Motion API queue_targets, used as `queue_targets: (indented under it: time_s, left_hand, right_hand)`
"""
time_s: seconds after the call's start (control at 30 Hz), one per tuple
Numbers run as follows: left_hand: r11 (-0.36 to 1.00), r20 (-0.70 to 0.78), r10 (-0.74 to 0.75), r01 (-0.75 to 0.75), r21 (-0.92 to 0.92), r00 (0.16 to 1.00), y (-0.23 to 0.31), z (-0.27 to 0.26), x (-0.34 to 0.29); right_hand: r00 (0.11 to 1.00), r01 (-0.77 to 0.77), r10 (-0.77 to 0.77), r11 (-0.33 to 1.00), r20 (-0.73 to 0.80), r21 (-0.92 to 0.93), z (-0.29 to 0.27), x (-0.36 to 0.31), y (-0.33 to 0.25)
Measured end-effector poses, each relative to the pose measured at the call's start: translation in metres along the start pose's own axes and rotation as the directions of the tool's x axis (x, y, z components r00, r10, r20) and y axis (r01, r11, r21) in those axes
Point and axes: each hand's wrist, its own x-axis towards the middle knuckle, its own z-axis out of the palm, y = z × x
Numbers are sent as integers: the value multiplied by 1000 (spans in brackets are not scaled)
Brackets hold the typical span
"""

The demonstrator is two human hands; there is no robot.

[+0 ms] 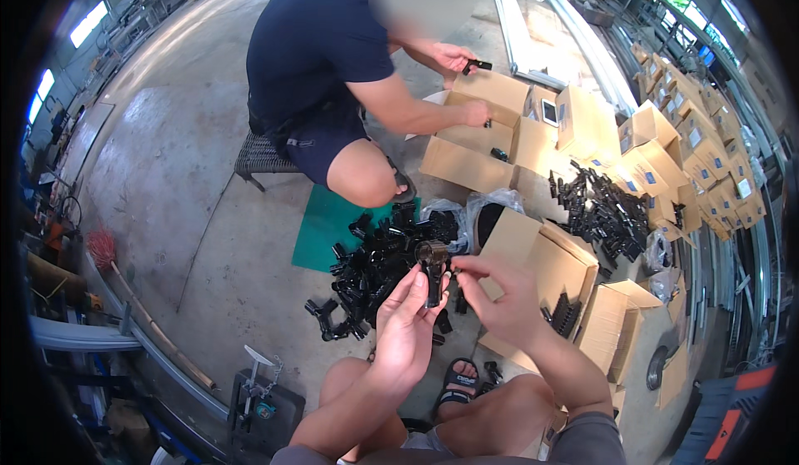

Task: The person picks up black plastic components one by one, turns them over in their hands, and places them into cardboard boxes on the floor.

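Note:
My left hand (403,319) is closed round a glossy black tubular fitting (432,255) with a round ring-like end, held upright in front of me. Close by on its right, my right hand (498,300) has thumb and forefinger drawn together in a pinch; what lies between them is too small to make out. Beneath the hands, on the floor, lies a heap of similar black fittings (379,253), partly over a green sheet (315,228).
Opposite me a person (325,57) sits on a woven stool (260,159), holding a black part (476,66) over an open carton (466,161). Another black pile (599,211) and stacked cartons (707,149) stand right. An open box (533,257) sits beside my right arm; a broom (150,319) lies left.

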Motion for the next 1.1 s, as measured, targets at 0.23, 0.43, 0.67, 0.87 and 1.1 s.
queue_targets:
  time_s: [0.23, 0.43, 0.67, 0.87, 1.1]
  left_hand:
    - [992, 60, 130, -129, -16, 990, -26, 1, -20]
    - [987, 99, 157, -158, 4, 983, -34, 5, -26]
    - [979, 146, 201, -203, 2, 969, -22, -2, -30]
    - [975, 88, 175, -185, 124, 981, -52, -7, -16]
    - [962, 60, 214, -221, 163, 975, -50, -2, -18]
  right_hand:
    - [987, 40, -69, 980, -142, -195, 4, -38, -33]
    - [960, 51, -110, 973, -259, -225, 6, -49, -37]
    - [970, -31, 9, 996, -243, -86, 28, -52, -37]
    - [952, -100, 69, 991, -297, -88, 9, -57, -40]
    - [958, -79, 16, 975, -287, -209, 15, -58, -28]
